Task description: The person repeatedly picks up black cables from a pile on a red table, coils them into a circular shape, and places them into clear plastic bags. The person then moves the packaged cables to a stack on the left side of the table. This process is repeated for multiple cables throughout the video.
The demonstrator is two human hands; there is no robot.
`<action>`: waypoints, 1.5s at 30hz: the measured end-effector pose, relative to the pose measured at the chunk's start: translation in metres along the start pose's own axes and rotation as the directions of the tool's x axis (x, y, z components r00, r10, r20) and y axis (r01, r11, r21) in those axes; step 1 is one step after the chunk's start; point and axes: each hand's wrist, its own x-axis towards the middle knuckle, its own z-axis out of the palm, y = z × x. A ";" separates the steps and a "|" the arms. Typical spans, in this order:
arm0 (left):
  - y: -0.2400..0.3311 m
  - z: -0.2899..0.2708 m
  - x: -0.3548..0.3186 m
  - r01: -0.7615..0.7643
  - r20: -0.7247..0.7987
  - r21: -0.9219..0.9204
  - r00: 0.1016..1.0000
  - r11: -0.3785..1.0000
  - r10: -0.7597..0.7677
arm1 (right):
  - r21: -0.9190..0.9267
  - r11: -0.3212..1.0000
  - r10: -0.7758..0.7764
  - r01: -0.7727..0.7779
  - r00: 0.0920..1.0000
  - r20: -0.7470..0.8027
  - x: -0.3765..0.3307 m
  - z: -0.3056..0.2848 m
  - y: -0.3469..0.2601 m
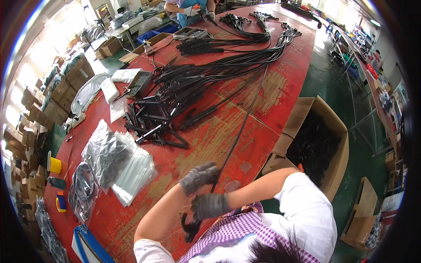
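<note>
Both hands wore grey gloves and worked close together just above the near edge of the red bench [263, 109]. The left hand [199, 176] was closed around a long black cable [240, 127] near its lower end. The right hand [209, 206], directly below it, was closed on the same cable. Below the right hand a black connector end [191, 228] hung down; its exact shape was hard to make out against the checked garment.

From the left hand the cable ran up and away across the bench, straight, to a large bundle of black cables [245, 57] spread over the far half. Where it joined that bundle could not be traced.

A pile of black plastic parts [153, 120] lay to the left of the cable, well apart from the hands. Clear plastic bags [131, 173] lay near the left forearm, with coiled black wire [83, 184] beside them. An open cardboard box [315, 144] of dark parts stood on the floor right of the bench; its contents were too dark to identify. Another person [190, 8] at the far end was cut off by the picture's top edge.
</note>
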 end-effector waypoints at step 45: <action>-0.054 -0.138 -0.378 -0.793 -0.342 -0.415 0.590 0.446 0.731 | -0.615 0.659 0.706 -0.433 0.638 0.307 -0.075 -0.087 0.201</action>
